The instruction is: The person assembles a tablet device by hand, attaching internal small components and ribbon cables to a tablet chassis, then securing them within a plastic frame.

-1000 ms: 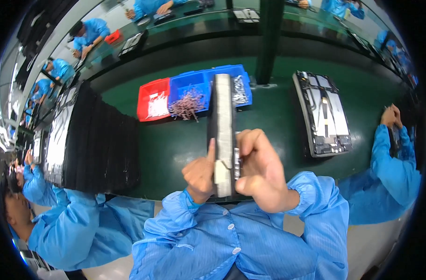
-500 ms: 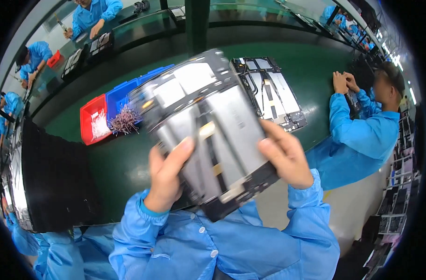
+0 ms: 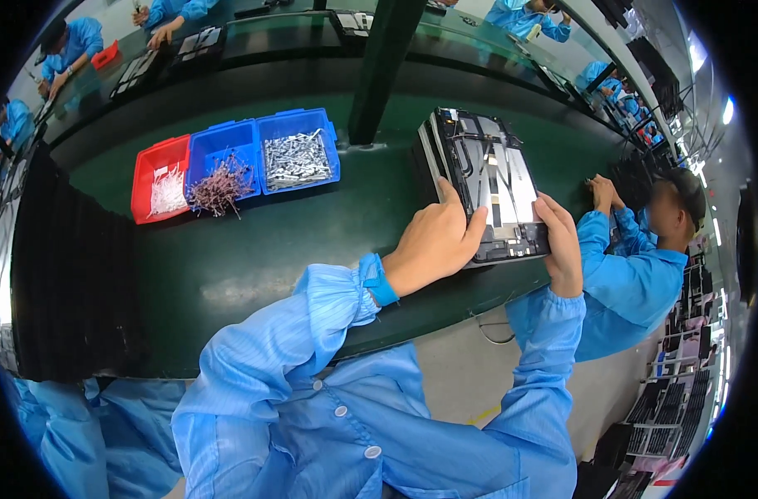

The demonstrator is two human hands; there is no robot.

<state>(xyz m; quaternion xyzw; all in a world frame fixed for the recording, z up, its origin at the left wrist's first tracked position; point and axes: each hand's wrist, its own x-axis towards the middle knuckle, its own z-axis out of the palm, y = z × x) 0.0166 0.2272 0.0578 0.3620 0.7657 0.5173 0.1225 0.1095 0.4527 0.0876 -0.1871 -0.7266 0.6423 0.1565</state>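
An opened tablet [image 3: 519, 185], with silver battery panels, black ribbon cables and a black frame, lies on top of at least one similar device [image 3: 430, 154] at the right of the bench. My left hand [image 3: 433, 239] grips its near left side, index finger stretched along the left edge and thumb at the front left corner. With thumb over the near right corner, my right hand [image 3: 565, 247] holds the other side. Its remaining fingers are partly hidden behind the device. A blue band circles my left wrist.
Left of centre stand a red bin [image 3: 138, 185] with white pieces, a blue bin [image 3: 203, 141] with thin brownish pieces, and another blue bin [image 3: 333, 166] of small metallic parts. A dark post [image 3: 385, 75] rises behind. A co-worker [image 3: 637, 258] sits at right; black stacked material [image 3: 63, 274] stands left.
The tablet has moved from in front of me, tilted in the air, to the right, onto the device lying there. Both hands travelled with it, and the bins show fully.
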